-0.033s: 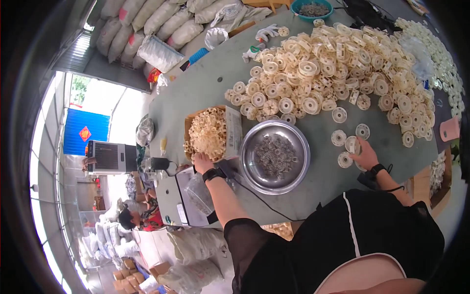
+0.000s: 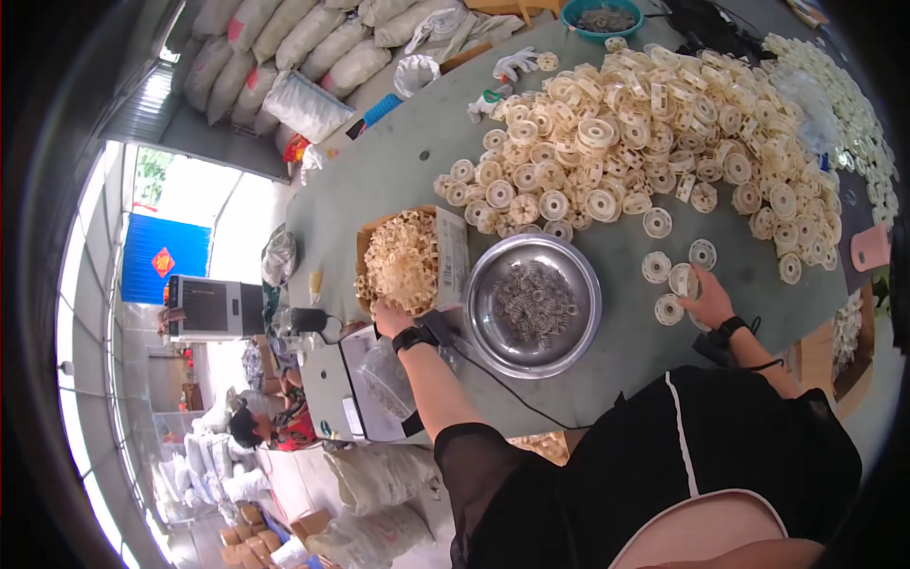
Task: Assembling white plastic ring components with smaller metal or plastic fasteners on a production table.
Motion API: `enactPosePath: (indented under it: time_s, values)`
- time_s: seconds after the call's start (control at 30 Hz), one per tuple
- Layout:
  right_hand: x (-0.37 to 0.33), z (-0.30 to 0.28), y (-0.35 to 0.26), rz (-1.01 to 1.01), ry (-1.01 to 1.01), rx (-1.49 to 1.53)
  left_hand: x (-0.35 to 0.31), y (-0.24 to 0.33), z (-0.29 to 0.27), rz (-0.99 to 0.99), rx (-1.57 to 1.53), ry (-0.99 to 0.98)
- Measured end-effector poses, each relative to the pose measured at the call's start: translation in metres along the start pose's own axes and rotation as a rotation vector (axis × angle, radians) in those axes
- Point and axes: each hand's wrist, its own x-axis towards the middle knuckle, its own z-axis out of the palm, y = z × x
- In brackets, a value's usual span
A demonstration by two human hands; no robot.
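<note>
My right hand [image 2: 711, 302] grips a cream round plastic piece [image 2: 682, 279], wheel-like and tilted up off the table. Close around it lie several similar pieces, such as a round plastic piece [image 2: 655, 266] and another round plastic piece [image 2: 668, 309]. At the near edge of a cardboard box [image 2: 453, 258], my left hand [image 2: 390, 318] touches small cream plastic parts [image 2: 402, 262] that fill the box. Its fingertips are lost among those parts. Between my hands stands a steel basin [image 2: 482, 343] with small metal springs [image 2: 535, 303] in it.
A large heap of round plastic pieces [image 2: 616, 133] covers the far right of the green table [image 2: 351, 213]. A teal bowl [image 2: 602, 21] and gloves [image 2: 515, 64] lie beyond. Near my left arm are a plastic bag [image 2: 387, 377] and a black cable [image 2: 502, 387]. A person [image 2: 284, 427] is at the left.
</note>
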Motion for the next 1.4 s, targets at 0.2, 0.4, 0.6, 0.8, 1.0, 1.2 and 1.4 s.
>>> enactPosePath:
  time_s: [0.2, 0.4, 0.6, 0.8, 1.0, 1.2, 1.4]
  values:
    - [0.005, -0.009, 0.015, 0.136, 0.036, -0.234, -0.166, 0.016, 0.16, 0.342, 0.533, 0.039]
    - [0.032, -0.007, 0.016, 0.022, 0.201, -0.008, -0.328, -0.029, 0.17, -0.037, 0.458, -0.639]
    - [0.051, 0.022, 0.007, -0.5, -0.077, 0.276, -0.454, -0.046, 0.224, -0.084, 0.433, -1.022]
    - [0.022, -0.004, -0.036, 0.091, -0.019, 1.134, -0.473, -0.042, 0.241, -0.498, 0.325, -0.975]
    - [0.016, 0.012, -0.009, -0.022, -0.022, 0.853, -0.492, -0.022, 0.246, -0.217, 0.5, -0.999]
    - [0.002, 0.041, 0.004, 0.757, -0.588, 1.81, -0.506, -0.017, 0.245, 0.152, 0.625, -1.172]
    - [-0.01, 0.011, -0.016, 0.648, -0.666, 1.283, -0.492, -0.025, 0.225, 0.147, 0.637, -1.143]
